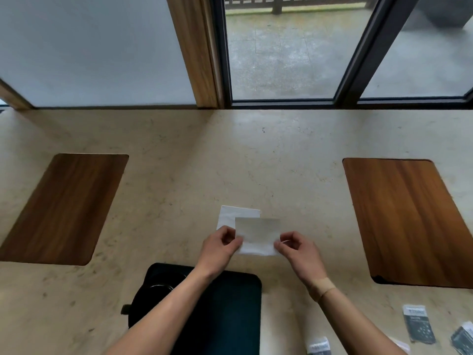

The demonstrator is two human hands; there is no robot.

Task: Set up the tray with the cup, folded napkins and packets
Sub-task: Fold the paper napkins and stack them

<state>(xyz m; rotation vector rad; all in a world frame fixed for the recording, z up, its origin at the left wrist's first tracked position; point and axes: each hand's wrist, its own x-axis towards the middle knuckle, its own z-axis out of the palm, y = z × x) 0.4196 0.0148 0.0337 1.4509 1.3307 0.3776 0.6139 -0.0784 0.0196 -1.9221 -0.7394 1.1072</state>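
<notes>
Napkin (258, 235) held just beyond tray (230, 303), long axis left-right, left hand (220, 245) and right hand (294, 248) pinching its side edges. Second napkin (236, 215) lies behind on bench (179, 149); packets (418, 326) right of tray.

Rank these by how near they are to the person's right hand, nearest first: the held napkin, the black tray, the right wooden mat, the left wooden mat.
From the right hand:
1. Held napkin, pinched in its fingers, just to its left.
2. Black tray, below and to the left, near the person.
3. Right wooden mat, off to the right.
4. Left wooden mat, far across on the left.
</notes>
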